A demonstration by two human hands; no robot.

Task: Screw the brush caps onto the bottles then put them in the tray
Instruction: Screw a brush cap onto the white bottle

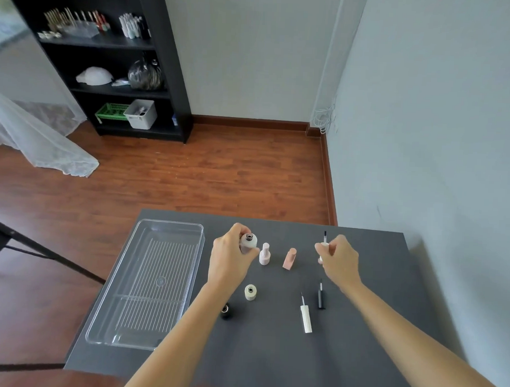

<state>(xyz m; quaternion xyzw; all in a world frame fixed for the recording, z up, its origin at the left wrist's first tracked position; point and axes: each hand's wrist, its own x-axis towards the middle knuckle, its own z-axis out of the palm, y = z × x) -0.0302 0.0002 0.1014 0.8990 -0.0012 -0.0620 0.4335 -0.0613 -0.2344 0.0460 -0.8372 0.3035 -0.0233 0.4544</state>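
2 hands aloft: left hand (230,258) gripping an uncapped white bottle (248,242), right hand (339,260) clasping a white brush cap (323,245).

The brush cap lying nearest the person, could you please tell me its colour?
White brush cap, with a thin dark brush stem; the head view shows it.

A single wide-angle camera, worn on the person's head, looks forward and steeply down over a dark table (270,355) close below. Both forearms reach in from the bottom edge. Farther off it takes in wooden floor (190,176), a corner of walls and a black shelf (171,72) (upper left).
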